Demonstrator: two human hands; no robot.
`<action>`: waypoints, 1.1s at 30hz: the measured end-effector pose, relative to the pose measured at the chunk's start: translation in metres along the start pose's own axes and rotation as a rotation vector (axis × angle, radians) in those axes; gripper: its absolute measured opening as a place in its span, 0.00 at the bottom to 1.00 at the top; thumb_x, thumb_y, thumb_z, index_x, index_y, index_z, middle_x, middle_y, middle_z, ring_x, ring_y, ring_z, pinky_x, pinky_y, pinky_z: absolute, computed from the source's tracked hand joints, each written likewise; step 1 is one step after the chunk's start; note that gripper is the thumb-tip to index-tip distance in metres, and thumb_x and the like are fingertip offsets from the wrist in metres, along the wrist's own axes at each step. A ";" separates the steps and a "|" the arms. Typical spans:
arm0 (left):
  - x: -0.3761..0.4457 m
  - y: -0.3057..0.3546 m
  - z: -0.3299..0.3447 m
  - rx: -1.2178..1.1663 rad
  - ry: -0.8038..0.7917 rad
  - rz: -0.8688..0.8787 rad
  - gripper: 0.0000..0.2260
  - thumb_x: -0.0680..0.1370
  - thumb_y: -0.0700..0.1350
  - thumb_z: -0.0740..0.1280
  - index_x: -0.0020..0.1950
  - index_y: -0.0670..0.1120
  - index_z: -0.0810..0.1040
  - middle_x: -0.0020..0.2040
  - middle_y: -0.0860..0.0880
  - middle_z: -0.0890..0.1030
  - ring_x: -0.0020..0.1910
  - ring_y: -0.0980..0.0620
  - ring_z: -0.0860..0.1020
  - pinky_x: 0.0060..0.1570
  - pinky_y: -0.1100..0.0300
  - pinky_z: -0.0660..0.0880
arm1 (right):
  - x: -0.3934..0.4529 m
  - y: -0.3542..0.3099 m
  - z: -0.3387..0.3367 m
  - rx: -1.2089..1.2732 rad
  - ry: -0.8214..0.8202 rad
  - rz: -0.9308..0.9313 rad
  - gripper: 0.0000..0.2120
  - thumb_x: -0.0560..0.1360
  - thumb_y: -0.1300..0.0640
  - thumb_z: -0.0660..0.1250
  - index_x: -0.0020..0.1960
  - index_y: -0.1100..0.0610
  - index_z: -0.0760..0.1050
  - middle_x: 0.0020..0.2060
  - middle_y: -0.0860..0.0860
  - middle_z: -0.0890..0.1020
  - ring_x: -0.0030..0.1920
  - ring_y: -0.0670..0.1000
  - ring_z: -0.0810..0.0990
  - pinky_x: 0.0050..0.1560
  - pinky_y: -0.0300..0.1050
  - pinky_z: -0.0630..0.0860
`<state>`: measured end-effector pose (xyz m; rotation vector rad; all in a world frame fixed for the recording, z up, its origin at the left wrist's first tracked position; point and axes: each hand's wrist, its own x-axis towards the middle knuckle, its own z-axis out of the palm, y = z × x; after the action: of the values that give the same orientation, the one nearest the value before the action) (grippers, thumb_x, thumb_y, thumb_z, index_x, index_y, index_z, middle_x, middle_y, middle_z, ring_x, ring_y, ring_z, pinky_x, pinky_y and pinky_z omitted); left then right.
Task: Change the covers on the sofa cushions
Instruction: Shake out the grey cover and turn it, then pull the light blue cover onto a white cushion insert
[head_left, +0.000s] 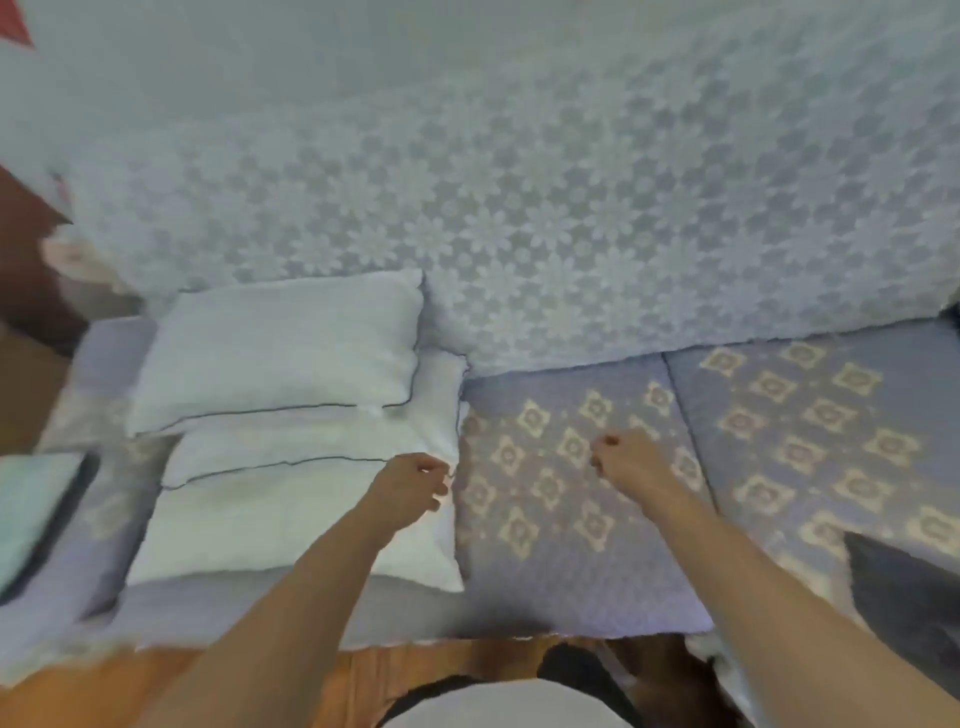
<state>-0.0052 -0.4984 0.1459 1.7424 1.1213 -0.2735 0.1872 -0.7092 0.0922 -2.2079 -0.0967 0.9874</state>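
Three white cushions lie overlapping on the left end of the sofa: a back one, a middle one and a front one, two of them edged with dark piping. My left hand hovers over the front cushion's right edge with its fingers loosely curled, and no grip on the fabric shows. To the right, my right hand hangs over the patterned lilac seat cover, fingers curled in, holding nothing. The picture is blurred.
White lace cloth drapes the sofa back. A dark grey cushion or cover lies at the seat's front right. A pale green item with a dark edge rests on the left armrest. Wooden floor runs along the sofa front.
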 end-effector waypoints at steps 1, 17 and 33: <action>-0.009 -0.025 -0.028 -0.071 0.048 -0.024 0.07 0.82 0.41 0.65 0.54 0.39 0.81 0.44 0.42 0.83 0.34 0.50 0.77 0.28 0.66 0.71 | -0.008 -0.033 0.035 -0.037 -0.068 -0.064 0.13 0.81 0.57 0.62 0.42 0.63 0.77 0.43 0.68 0.81 0.40 0.59 0.80 0.40 0.48 0.70; -0.073 -0.371 -0.386 -0.486 0.337 -0.191 0.09 0.84 0.41 0.61 0.54 0.44 0.81 0.48 0.43 0.85 0.43 0.47 0.82 0.46 0.54 0.77 | -0.182 -0.254 0.500 -0.244 -0.358 -0.352 0.14 0.81 0.58 0.60 0.64 0.54 0.75 0.58 0.48 0.77 0.53 0.49 0.76 0.51 0.41 0.72; 0.005 -0.472 -0.531 -0.407 0.391 -0.295 0.09 0.82 0.39 0.62 0.50 0.48 0.81 0.46 0.45 0.85 0.44 0.45 0.84 0.50 0.51 0.80 | -0.140 -0.359 0.694 -0.254 -0.523 -0.267 0.05 0.77 0.59 0.63 0.48 0.50 0.76 0.47 0.49 0.79 0.54 0.57 0.81 0.55 0.51 0.77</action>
<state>-0.5331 -0.0246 0.1005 1.2944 1.5959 0.1235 -0.3081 -0.0888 0.0868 -2.0254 -0.7712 1.4316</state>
